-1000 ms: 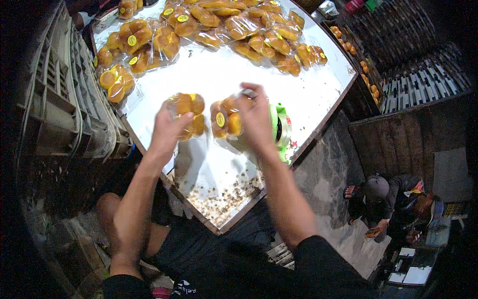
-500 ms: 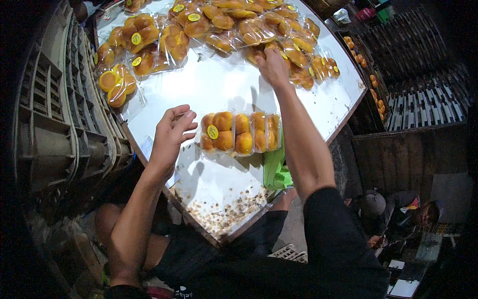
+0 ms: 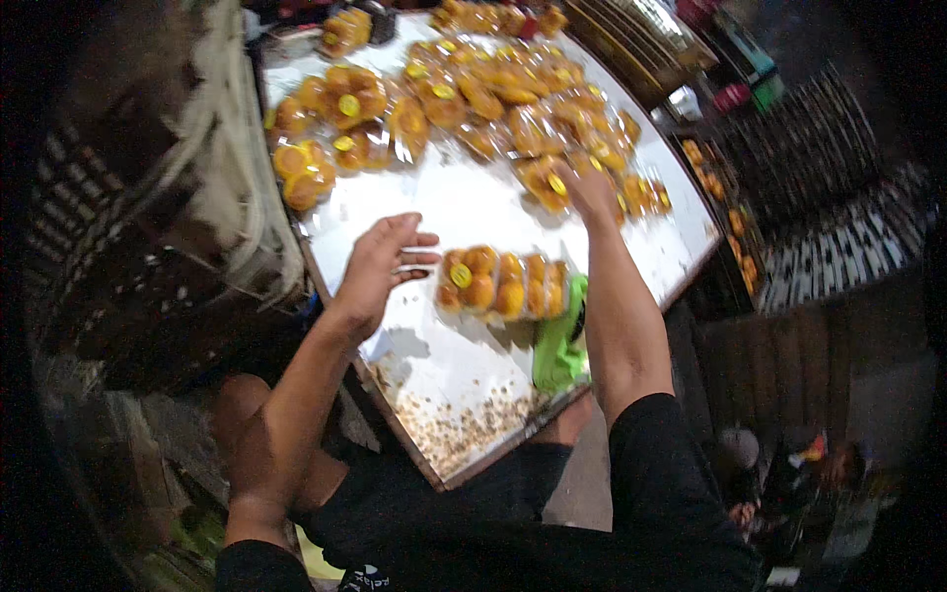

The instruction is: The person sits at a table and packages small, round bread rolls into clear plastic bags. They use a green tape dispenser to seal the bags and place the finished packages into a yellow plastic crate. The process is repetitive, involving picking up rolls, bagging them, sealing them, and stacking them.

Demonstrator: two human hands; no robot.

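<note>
My right hand (image 3: 591, 191) reaches into the pile of bagged buns (image 3: 483, 94) on the far side of the white table. Its fingers close on the edge of one clear bag of buns (image 3: 541, 182) with a yellow round sticker; blur softens the fingertips. My left hand (image 3: 383, 259) hovers over the table, fingers apart, holding nothing. Just right of it a row of bagged buns (image 3: 480, 288) stands packed side by side, a yellow sticker facing up at its left end. Beside that row, a bright green plastic bag (image 3: 558, 357) lies near the table's edge.
Crumbs (image 3: 464, 429) cover the near corner of the white table (image 3: 395, 345). Pale plastic crates (image 3: 237, 168) stand along the left. Trays of unwrapped buns (image 3: 735, 222) and stacked dark racks (image 3: 809, 148) are on the right. Another person (image 3: 819, 469) sits at lower right.
The view has shifted, so the table sits lower and further right. My right hand has closed on a bag of buns and drawn it slightly out from the pile. My left hand stays open.
</note>
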